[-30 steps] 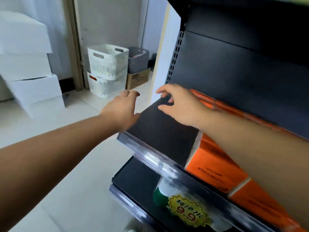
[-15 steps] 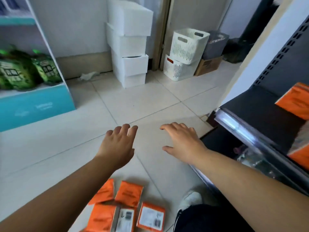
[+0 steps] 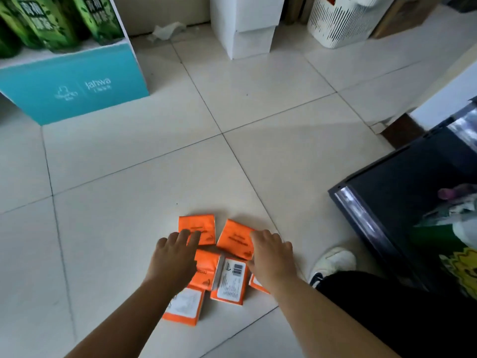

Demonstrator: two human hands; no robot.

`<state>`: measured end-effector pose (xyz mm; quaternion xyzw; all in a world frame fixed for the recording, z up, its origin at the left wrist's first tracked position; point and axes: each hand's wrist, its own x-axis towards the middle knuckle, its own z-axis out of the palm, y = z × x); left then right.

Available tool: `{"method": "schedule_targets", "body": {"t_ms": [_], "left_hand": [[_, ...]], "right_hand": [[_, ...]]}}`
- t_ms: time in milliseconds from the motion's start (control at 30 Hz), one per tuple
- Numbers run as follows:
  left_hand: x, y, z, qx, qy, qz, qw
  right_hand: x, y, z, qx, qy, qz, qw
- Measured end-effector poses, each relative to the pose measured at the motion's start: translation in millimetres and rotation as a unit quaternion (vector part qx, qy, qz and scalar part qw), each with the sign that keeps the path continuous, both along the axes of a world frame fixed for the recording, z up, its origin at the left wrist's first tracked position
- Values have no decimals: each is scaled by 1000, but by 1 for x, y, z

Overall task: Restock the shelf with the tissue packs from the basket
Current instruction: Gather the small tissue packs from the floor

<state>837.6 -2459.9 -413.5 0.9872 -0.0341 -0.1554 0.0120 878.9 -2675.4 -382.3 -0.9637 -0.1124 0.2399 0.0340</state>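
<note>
Far left on my feed: a teal display stand (image 3: 74,83) with green packets (image 3: 51,21) on its ledge. Next over, a crumpled scrap of paper (image 3: 167,31) lies by the wall.

Centre-low, the left hand (image 3: 175,259) reaches down toward the tiled floor (image 3: 129,177). Its fingers are spread and nearly straight, gripping nothing. The fingertips (image 3: 184,235) lie over the lower left corner of one orange tissue pack (image 3: 204,224) — pressing or hovering, I can't tell.

The tissue packs are all on the tiles in a loose cluster, six as far as I can count, some overlapping:
- Two lie orange face up at the far side.
- A middle pack (image 3: 206,270) sits partly under the left hand.
- A barcode-side-up pack (image 3: 231,280) is just beside it.
- A label-up pack (image 3: 184,306) is nearest me, under the left wrist.
- A sixth pack (image 3: 255,283) is mostly hidden by the right hand.

Up top, stacked white boxes (image 3: 245,27).

The right hand (image 3: 271,257) is flat and relaxed too, holding nothing. Its fingers lie over the right edge of the second far pack (image 3: 236,237) — contact unclear.

Right of it is a white shoe (image 3: 333,264). Top right, a white slatted basket (image 3: 343,21). Far right, the dark shelf (image 3: 402,192) stands well apart from the packs, with its clear front rail (image 3: 361,215) near the shoe. A yellow price tag (image 3: 464,270) shows at the frame edge.
</note>
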Motion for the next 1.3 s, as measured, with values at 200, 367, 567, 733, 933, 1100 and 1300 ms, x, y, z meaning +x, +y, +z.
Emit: {"method": "schedule_targets", "body": {"t_ms": [200, 367, 567, 733, 933, 1100, 1300], "left_hand": [[-47, 22, -53, 1, 111, 37, 993], [-39, 17, -73, 3, 123, 15, 992], [-24, 3, -89, -25, 160, -2, 987], [-31, -14, -92, -74, 168, 49, 982], [-39, -20, -97, -80, 166, 63, 981], [-40, -21, -96, -99, 179, 73, 976], [-40, -18, -96, -111, 181, 78, 974]], "right_hand": [[-31, -7, -50, -24, 97, 35, 994], [-46, -1, -83, -5, 180, 8, 984], [-51, 0, -115, 69, 233, -221, 945], [-44, 11, -127, 117, 295, -329, 889], [-34, 30, -127, 139, 317, -465, 815], [-32, 17, -111, 215, 335, -458, 795], [-31, 15, -110, 229, 356, -439, 792]]}}
